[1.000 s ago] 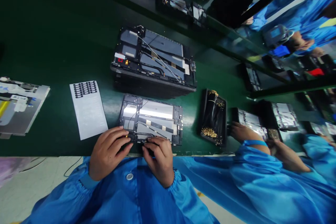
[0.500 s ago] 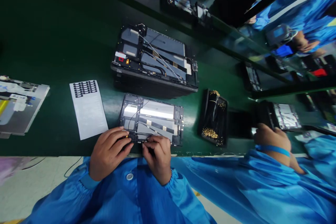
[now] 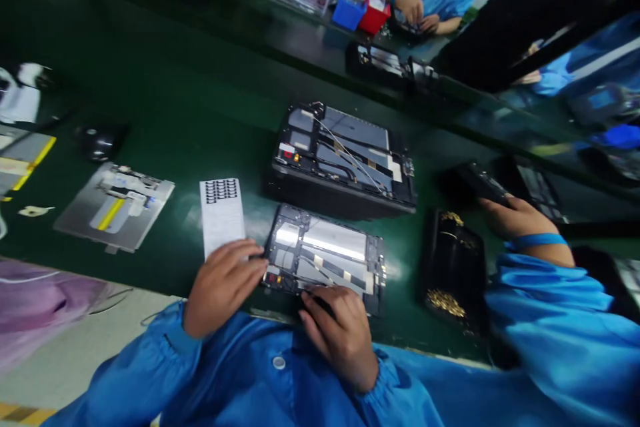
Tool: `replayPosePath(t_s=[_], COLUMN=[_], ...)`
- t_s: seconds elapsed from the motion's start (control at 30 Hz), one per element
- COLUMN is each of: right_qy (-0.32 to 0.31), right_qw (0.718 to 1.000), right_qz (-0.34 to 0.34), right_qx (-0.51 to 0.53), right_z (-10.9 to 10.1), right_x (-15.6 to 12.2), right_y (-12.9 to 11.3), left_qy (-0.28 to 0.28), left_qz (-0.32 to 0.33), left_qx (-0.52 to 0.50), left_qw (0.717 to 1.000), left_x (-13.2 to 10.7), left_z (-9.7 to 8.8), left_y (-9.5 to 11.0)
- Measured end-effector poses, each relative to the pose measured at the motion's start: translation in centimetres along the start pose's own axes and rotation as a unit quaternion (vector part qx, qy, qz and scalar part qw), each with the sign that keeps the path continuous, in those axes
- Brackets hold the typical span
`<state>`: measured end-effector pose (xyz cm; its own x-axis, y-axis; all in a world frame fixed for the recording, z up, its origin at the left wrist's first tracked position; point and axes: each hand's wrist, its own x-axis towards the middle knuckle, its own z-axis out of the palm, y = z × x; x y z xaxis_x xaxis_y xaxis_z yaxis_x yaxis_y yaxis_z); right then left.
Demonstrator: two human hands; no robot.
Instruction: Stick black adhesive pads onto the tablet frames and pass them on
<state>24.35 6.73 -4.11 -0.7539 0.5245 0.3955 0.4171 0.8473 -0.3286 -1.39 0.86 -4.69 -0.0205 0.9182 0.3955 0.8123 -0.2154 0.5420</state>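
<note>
A tablet's inner frame (image 3: 323,257) with silver panels and thin cables lies flat on the green bench mat (image 3: 150,97), directly before me. My left hand (image 3: 225,287) rests at its left edge, fingers over the lower end of a white sheet (image 3: 223,210) printed with rows of small black pads. Whether that hand grips the sheet is unclear. My right hand (image 3: 340,337) lies on the frame's near edge, with something dark showing under the fingers. I cannot make out what it is.
A second open tablet (image 3: 343,157) sits beyond the first. To the right is a black tray (image 3: 453,267) holding gold screws. A co-worker's hand (image 3: 520,217) grips a dark part (image 3: 480,183). A metal panel with a yellow strip (image 3: 115,207) lies to the left.
My left hand has shifted left from the frame's edge onto the white sheet. The whole view has tilted and swung. The co-worker's hand has moved farther up the bench.
</note>
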Motion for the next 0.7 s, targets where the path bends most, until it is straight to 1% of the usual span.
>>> replayPosePath(t_s=[0.1,0.13,0.2,0.23,0.3,0.37,0.43,0.5,0.57,0.7], right_qy=[-0.032,-0.045,-0.069,-0.082,-0.123,-0.186,-0.237,-0.255,-0.258,-0.271], right_qw=[0.997,0.995,0.990,0.988,0.982,0.974,0.965,0.962,0.961,0.960], right_qz=[-0.035,-0.053,-0.088,-0.102,-0.121,-0.124,-0.114,-0.102,-0.095,-0.065], right_qx=[0.053,0.066,0.085,0.088,0.078,0.046,0.013,-0.006,-0.014,-0.017], right_z=[-0.4,-0.2,0.6,1.3,3.2,5.4,7.5,9.2,10.5,11.7], right_x=[3.6,5.1,8.6,10.5,14.2,17.6,20.2,21.8,22.7,24.0], right_y=[0.3,0.3,0.1,-0.1,-0.6,-1.2,-1.7,-2.1,-2.4,-3.2], left_qy=[0.002,-0.014,-0.055,-0.072,-0.085,-0.082,-0.079,-0.075,-0.069,-0.060], left_qz=[-0.056,-0.081,-0.119,-0.131,-0.143,-0.149,-0.153,-0.154,-0.153,-0.153], left_qx=[0.103,0.123,0.135,0.132,0.119,0.105,0.094,0.088,0.086,0.091], left_qw=[0.993,0.989,0.982,0.980,0.979,0.980,0.981,0.981,0.982,0.982], left_x=[1.5,1.8,2.0,2.0,1.6,1.3,1.2,1.2,1.2,1.3], left_z=[-2.6,-3.2,-3.7,-3.7,-3.4,-3.1,-3.1,-3.2,-3.2,-3.3], left_y=[-4.8,-6.3,-8.7,-9.4,-10.0,-10.0,-9.7,-9.6,-9.5,-9.7])
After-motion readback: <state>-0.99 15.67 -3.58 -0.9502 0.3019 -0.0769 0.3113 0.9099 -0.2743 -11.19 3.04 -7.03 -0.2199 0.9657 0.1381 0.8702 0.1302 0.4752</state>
